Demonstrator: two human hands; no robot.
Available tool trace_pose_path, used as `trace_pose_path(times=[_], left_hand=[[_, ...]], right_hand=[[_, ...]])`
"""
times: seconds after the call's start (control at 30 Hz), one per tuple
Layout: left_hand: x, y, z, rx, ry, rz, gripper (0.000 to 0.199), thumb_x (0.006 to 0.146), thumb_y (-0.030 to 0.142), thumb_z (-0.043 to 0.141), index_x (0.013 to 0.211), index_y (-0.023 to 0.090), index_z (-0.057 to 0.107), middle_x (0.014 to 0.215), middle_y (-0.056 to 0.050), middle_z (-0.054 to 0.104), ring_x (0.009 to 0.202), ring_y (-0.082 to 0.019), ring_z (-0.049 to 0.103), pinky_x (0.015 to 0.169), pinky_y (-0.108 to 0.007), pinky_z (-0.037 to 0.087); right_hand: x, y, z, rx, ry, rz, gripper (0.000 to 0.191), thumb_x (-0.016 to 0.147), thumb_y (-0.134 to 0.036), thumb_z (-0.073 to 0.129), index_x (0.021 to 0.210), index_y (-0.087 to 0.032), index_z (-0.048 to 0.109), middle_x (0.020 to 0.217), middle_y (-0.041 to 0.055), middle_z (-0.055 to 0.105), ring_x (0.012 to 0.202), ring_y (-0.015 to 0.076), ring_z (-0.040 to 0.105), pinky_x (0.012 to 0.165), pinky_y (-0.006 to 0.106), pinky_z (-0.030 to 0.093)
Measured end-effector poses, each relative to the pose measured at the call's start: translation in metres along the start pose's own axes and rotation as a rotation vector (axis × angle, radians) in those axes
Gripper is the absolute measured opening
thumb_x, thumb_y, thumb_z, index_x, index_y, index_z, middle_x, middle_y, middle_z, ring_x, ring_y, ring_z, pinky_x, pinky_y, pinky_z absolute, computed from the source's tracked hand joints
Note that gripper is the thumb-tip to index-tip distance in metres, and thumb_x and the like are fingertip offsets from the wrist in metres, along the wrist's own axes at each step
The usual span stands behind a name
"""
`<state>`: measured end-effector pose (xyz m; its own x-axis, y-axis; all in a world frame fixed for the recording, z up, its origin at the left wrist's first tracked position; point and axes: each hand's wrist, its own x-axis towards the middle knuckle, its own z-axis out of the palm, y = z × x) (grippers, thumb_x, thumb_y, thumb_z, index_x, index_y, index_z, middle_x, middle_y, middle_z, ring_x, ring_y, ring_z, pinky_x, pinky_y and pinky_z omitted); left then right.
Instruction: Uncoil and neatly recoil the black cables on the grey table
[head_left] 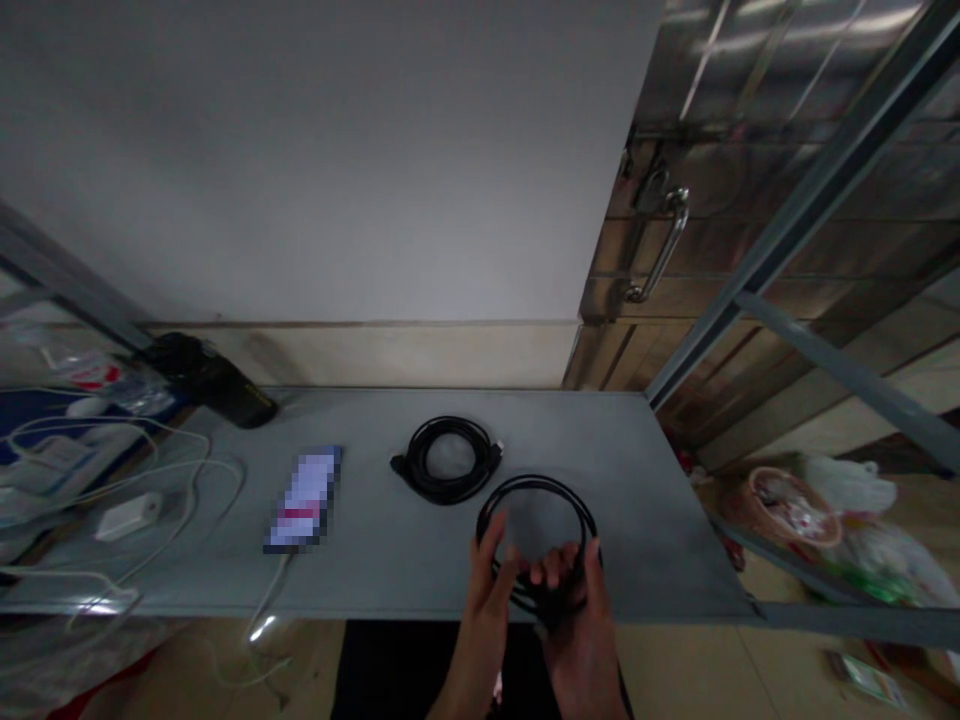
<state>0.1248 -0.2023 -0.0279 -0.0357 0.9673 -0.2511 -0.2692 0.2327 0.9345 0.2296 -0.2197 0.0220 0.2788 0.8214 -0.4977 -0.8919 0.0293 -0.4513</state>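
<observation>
Near the front edge of the grey metal shelf, I hold a loosely coiled black cable with both hands. My left hand pinches the left side of the loop, fingers bent around it. My right hand is closed around the lower right of the coil, where the strands bunch together. A length of the cable hangs down past my right wrist. Just beyond, a second black cable lies wound in a neat ring, with connectors at both sides.
To the left lie a phone with a cord plugged in, a white charger, tangled white cords and a black bottle. A metal post rises at the right. Past it, a basket and plastic bags sit lower down.
</observation>
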Motion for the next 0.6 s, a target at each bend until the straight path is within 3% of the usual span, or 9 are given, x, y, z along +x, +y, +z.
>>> trace_pose_path(times=[0.07, 0.13, 0.17, 0.23, 0.27, 0.33, 0.4, 0.47, 0.6], left_hand=[[-0.006, 0.008, -0.007, 0.267, -0.087, 0.144, 0.062, 0.103, 0.061, 0.074, 0.158, 0.034, 0.068, 0.189, -0.008, 0.030, 0.176, -0.038, 0.019, 0.142, -0.058, 0.020], [-0.007, 0.025, -0.018, 0.558, -0.208, 0.341, 0.061, 0.106, 0.055, 0.071, 0.163, 0.037, 0.063, 0.194, -0.005, 0.007, 0.178, -0.040, 0.004, 0.141, -0.065, 0.016], [-0.006, 0.035, -0.024, 0.665, -0.285, 0.423, 0.058, 0.105, 0.053, 0.073, 0.161, 0.037, 0.065, 0.194, -0.006, 0.008, 0.178, -0.042, 0.004, 0.140, -0.068, 0.016], [-0.002, 0.058, -0.034, 0.798, -0.490, 0.492, 0.043, 0.103, 0.048, 0.079, 0.145, 0.037, 0.078, 0.181, -0.011, 0.046, 0.174, -0.041, 0.026, 0.139, -0.072, 0.014], [-0.001, 0.068, -0.038, 0.811, -0.578, 0.489, 0.033, 0.101, 0.045, 0.082, 0.133, 0.037, 0.084, 0.161, -0.011, 0.069, 0.165, -0.039, 0.046, 0.140, -0.071, 0.015], [0.000, 0.085, -0.041, 0.770, -0.665, 0.433, 0.015, 0.102, 0.041, 0.082, 0.115, 0.037, 0.089, 0.118, -0.007, 0.087, 0.133, -0.032, 0.075, 0.141, -0.065, 0.021], [-0.001, 0.095, -0.040, 0.700, -0.642, 0.365, 0.014, 0.105, 0.039, 0.078, 0.109, 0.036, 0.090, 0.102, -0.006, 0.088, 0.110, -0.028, 0.082, 0.134, -0.054, 0.039], [-0.004, 0.099, -0.037, 0.652, -0.570, 0.310, 0.019, 0.107, 0.042, 0.074, 0.111, 0.035, 0.092, 0.104, -0.008, 0.088, 0.105, -0.029, 0.082, 0.116, -0.043, 0.055], [-0.009, 0.099, -0.027, 0.560, -0.381, 0.254, 0.031, 0.106, 0.051, 0.072, 0.107, 0.029, 0.093, 0.101, -0.010, 0.089, 0.097, -0.031, 0.082, 0.091, -0.034, 0.062]], right_hand=[[-0.001, -0.004, 0.004, 0.002, 0.024, -0.009, 0.057, 0.087, -0.069, 0.093, 0.078, -0.025, 0.058, 0.062, -0.0100, 0.041, 0.057, 0.0120, 0.040, 0.066, 0.030, 0.054], [-0.002, -0.011, 0.007, 0.018, 0.035, -0.007, 0.058, 0.089, -0.063, 0.094, 0.076, -0.024, 0.053, 0.061, -0.0124, 0.031, 0.054, 0.0098, 0.025, 0.058, 0.027, 0.048], [-0.002, -0.015, 0.008, 0.026, 0.028, -0.004, 0.057, 0.090, -0.061, 0.094, 0.077, -0.024, 0.052, 0.062, -0.0129, 0.028, 0.054, 0.0096, 0.020, 0.056, 0.026, 0.044], [-0.002, -0.021, 0.009, 0.032, -0.008, -0.002, 0.054, 0.093, -0.058, 0.092, 0.079, -0.024, 0.052, 0.063, -0.0134, 0.025, 0.054, 0.0098, 0.015, 0.052, 0.025, 0.039], [-0.002, -0.022, 0.009, 0.022, -0.029, 0.002, 0.053, 0.094, -0.058, 0.091, 0.080, -0.025, 0.053, 0.063, -0.0134, 0.025, 0.054, 0.0100, 0.013, 0.051, 0.025, 0.037], [-0.003, -0.023, 0.010, -0.006, -0.058, 0.011, 0.052, 0.094, -0.060, 0.090, 0.079, -0.025, 0.054, 0.062, -0.0129, 0.026, 0.052, 0.0101, 0.017, 0.051, 0.027, 0.039], [-0.004, -0.021, 0.011, -0.035, -0.073, 0.014, 0.055, 0.091, -0.064, 0.091, 0.076, -0.026, 0.055, 0.061, -0.0108, 0.034, 0.052, 0.0111, 0.031, 0.056, 0.028, 0.047], [-0.005, -0.018, 0.009, -0.074, -0.071, 0.003, 0.054, 0.088, -0.069, 0.091, 0.076, -0.027, 0.060, 0.068, -0.0058, 0.053, 0.065, 0.0158, 0.055, 0.068, 0.032, 0.057], [-0.007, -0.012, 0.001, -0.215, -0.022, -0.037, 0.048, 0.089, -0.077, 0.086, 0.097, -0.030, 0.077, 0.106, 0.0042, 0.081, 0.104, 0.0273, 0.076, 0.092, 0.041, 0.064]])
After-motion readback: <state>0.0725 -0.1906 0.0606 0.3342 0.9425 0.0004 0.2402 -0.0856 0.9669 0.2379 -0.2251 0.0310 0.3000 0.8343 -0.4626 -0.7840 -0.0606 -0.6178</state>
